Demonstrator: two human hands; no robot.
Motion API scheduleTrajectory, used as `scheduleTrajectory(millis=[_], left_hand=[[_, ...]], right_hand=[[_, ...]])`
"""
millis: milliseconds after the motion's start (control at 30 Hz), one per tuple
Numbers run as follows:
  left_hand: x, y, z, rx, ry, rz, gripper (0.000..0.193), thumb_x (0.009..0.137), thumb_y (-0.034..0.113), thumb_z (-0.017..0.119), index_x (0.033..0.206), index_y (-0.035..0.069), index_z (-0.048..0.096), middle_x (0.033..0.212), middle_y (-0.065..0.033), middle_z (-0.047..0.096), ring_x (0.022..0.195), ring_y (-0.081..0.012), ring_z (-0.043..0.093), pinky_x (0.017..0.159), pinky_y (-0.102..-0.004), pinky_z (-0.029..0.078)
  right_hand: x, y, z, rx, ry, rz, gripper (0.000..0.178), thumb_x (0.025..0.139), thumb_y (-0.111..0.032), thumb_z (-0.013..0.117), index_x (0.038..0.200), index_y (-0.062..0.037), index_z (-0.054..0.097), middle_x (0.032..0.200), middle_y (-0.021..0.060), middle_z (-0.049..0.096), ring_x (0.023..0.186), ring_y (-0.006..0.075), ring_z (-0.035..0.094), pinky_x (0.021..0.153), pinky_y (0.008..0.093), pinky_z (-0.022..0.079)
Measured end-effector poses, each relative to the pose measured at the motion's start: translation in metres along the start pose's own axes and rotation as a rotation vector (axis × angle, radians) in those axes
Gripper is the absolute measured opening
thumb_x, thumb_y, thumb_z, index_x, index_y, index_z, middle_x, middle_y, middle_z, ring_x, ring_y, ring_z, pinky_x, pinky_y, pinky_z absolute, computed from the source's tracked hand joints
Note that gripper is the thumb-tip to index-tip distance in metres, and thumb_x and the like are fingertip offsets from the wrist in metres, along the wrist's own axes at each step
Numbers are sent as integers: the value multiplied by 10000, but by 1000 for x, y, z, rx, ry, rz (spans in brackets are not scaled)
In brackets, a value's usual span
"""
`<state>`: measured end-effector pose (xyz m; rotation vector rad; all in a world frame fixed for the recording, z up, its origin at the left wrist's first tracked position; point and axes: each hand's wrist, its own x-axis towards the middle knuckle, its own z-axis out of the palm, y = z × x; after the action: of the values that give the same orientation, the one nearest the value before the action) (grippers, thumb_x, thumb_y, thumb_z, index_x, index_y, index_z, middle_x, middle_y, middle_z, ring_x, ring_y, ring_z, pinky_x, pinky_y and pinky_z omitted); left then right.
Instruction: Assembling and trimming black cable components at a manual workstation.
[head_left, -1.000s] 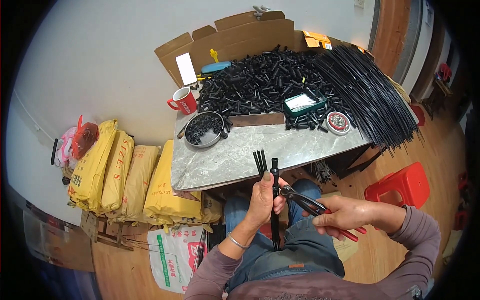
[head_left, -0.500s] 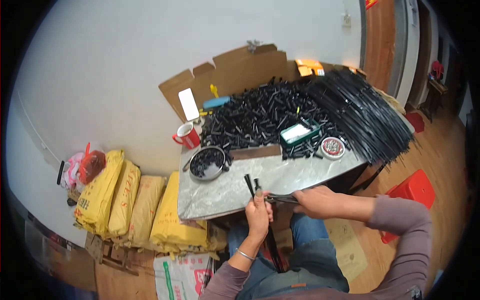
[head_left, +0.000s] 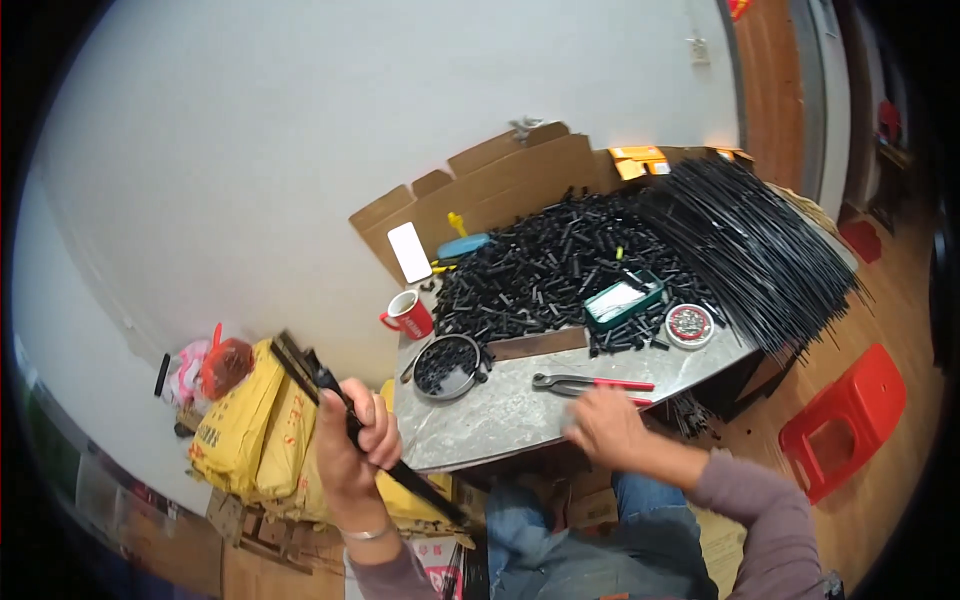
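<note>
My left hand (head_left: 358, 440) is raised on the left, off the table's front edge, its fingers wrapped round a few thin black rods (head_left: 425, 487). Wider black ends stick out above the thumb, and the shafts slant down to the right. Pincers (head_left: 566, 384) with red handles lie on the grey marbled table (head_left: 470, 432). Just in front of them is my right hand (head_left: 610, 428), covering part of one handle. Its fingertips are smeared by motion, so whether they hold anything cannot be made out.
Behind the pincers spreads a heap of short black pieces (head_left: 540, 260), with long black rods (head_left: 760, 250) at right. A round pan (head_left: 470, 385), red mug (head_left: 410, 318), green box (head_left: 625, 300) and round tin (head_left: 690, 326) stand around. Yellow sacks (head_left: 240, 420) are left, a red stool (head_left: 850, 420) right.
The pincers, earlier in my right hand at the rods, now lie on the table. My left hand has carried the rods up and left. The view has shifted slightly.
</note>
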<state>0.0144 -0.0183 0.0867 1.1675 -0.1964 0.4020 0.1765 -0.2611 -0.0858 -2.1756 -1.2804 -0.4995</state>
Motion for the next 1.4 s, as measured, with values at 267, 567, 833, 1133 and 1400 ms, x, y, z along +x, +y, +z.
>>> scheduleTrajectory(millis=[267, 567, 833, 1133, 1400], left_hand=[[4, 29, 48, 586, 214, -5, 361, 896, 331, 616, 706, 40, 518, 505, 10, 450, 409, -74, 411, 404, -217, 339], [-46, -134, 29, -667, 605, -151, 502, 954, 568, 384, 898, 97, 550, 729, -60, 568, 753, -247, 583, 764, -400, 483], [-91, -195, 95, 440, -111, -75, 548, 912, 473, 562, 1211, 13, 570, 1066, -88, 621, 876, -216, 621, 827, -295, 488], [-70, -179, 89, 516, 219, 60, 163, 870, 33, 592, 1013, 1, 664, 962, -79, 626, 886, -130, 595, 753, -249, 475], [-69, -153, 43, 742, 134, -26, 138, 883, 85, 601, 955, 2, 684, 889, -92, 609, 812, -179, 579, 723, -262, 455]], right_hand=[[-137, -101, 55, 1411, -1017, 335, 424, 936, -210, 605, 1310, -33, 514, 1116, 56, 638, 959, 94, 591, 857, 249, 477], [-107, -38, -44, 1878, 396, 668, 315, 985, -339, 459, 1159, -79, 497, 1094, 163, 562, 730, 244, 646, 521, 327, 567], [-94, -20, -56, 907, 205, 864, 183, 897, -134, 534, 750, -30, 570, 737, 57, 551, 561, 110, 544, 456, 255, 447], [-88, -59, 39, 221, -430, 534, 292, 856, -342, 594, 995, -86, 610, 925, 153, 658, 865, 339, 651, 696, 442, 521], [-70, -67, 24, 1236, -149, 691, 299, 813, -284, 734, 941, -34, 633, 811, 46, 630, 738, 101, 568, 677, 263, 469]])
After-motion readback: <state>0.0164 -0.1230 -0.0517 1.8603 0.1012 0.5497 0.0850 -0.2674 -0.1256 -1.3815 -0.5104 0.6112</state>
